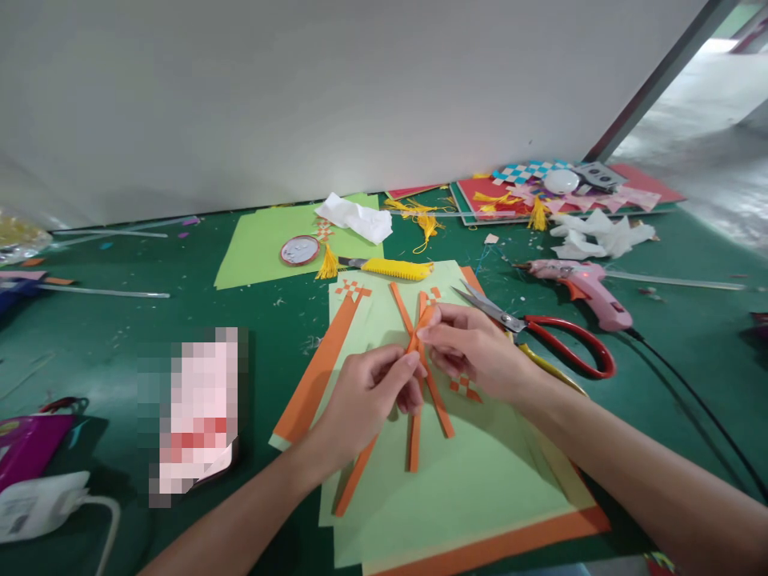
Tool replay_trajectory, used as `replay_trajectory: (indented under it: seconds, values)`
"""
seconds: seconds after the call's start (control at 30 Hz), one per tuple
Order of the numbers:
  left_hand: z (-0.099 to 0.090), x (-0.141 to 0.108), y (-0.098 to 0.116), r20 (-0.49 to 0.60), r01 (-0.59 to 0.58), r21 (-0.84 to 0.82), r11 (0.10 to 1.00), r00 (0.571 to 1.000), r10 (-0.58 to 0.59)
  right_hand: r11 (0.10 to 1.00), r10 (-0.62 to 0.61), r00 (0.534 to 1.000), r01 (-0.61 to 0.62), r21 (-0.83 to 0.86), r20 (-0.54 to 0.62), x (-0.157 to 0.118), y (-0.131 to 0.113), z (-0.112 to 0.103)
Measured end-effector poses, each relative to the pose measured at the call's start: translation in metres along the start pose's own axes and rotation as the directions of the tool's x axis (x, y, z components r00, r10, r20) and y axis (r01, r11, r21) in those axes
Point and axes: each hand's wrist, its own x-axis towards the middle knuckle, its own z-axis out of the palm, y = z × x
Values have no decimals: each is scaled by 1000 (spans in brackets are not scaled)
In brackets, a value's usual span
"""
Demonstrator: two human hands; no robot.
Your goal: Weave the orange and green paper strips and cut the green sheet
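1. A pale wall panel (pixel 300 96) stands behind a dark green table (pixel 270 320), its top scattered with small scraps.
2. A round, red-rimmed dish (pixel 300 250) sits on bright green paper (pixel 246 252) and holds pale contents too small to make out.
3. At the far left edge, a clear plastic bag (pixel 21 236), cut off by the view, shows something yellowish inside.
4. The white adapter (pixel 42 508) at lower left bears a label with print too small to read; beyond it, an oblong thing (pixel 204 416) is pixelated.
5. The orange strips (pixel 414 448) fan out above pale green sheets (pixel 468 488) at the middle of the table, their crossing between both hands.
6. The left hand (pixel 381 380) pinches the strips with thumb and fingers, just below the crossing.
7. The right hand (pixel 465 344) grips them with its fingertips, just above.
8. Beyond lies a yellow cutter (pixel 396 269); to the right are open scissors (pixel 510 322) with red handles and a pink glue gun (pixel 576 280).
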Motion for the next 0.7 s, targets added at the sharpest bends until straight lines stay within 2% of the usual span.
replay_trajectory:
  seconds: [0.23,0.7]
  values:
    - [0,-1,1,-15,-7,1,1000,1000,7,1000,-14,1000,14,25,6,0,5,4]
    - [-1,-1,2,-33,-9,23,1000,999,9,997,-16,999,19,-73,42,0,3,1]
